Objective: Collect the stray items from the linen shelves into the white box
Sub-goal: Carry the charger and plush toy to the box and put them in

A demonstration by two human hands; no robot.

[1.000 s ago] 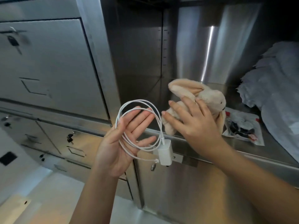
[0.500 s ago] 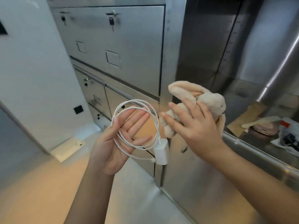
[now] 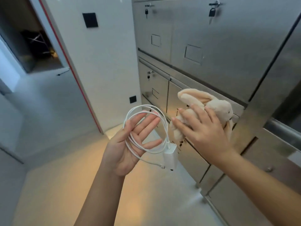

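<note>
Beside the lockers (image 3: 211,51), the left hand (image 3: 130,144) is carrying a looped cable (image 3: 163,121) on flat fingers (image 3: 146,123), the right hand (image 3: 202,136) clutching a toy rabbit (image 3: 218,106). Both are awaiting the white box, unseen.

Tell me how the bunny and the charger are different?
The bunny is beige and fluffy; the charger is white and smooth. The bunny is plump; the charger is a thin looped cable with a hanging block. The right hand grips the bunny; the charger loops over the straight fingers of the left hand. Both are held in the air.
</note>
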